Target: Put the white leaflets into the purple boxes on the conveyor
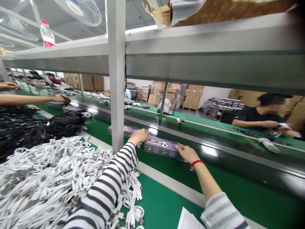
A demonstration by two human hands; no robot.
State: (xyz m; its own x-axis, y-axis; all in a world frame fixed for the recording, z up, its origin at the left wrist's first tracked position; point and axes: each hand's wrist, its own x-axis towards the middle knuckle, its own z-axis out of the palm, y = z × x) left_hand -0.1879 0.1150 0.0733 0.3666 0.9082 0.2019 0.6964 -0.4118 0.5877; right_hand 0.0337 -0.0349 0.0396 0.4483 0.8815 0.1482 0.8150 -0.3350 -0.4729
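Observation:
A purple printed box (160,147) lies on the green conveyor in front of me, with pictures on its top and side. My right hand (188,153), with a red string bracelet at the wrist, has its fingers closed on the right end of that box. My left hand (140,136) is closed at the box's left end; a small whitish bit shows under it, and what the fingers hold is hidden. Just left of this hand, partly behind the metal post, is a second purple box (130,129). White bundled cables (59,171) are heaped below my left sleeve.
A grey post (116,79) and overhead shelf (202,41) stand before me. Black straps (54,125) are piled left. Another person's arm (35,100) reaches in at left; a person (259,114) handles a white item across the line. White paper (189,219) lies at the bottom.

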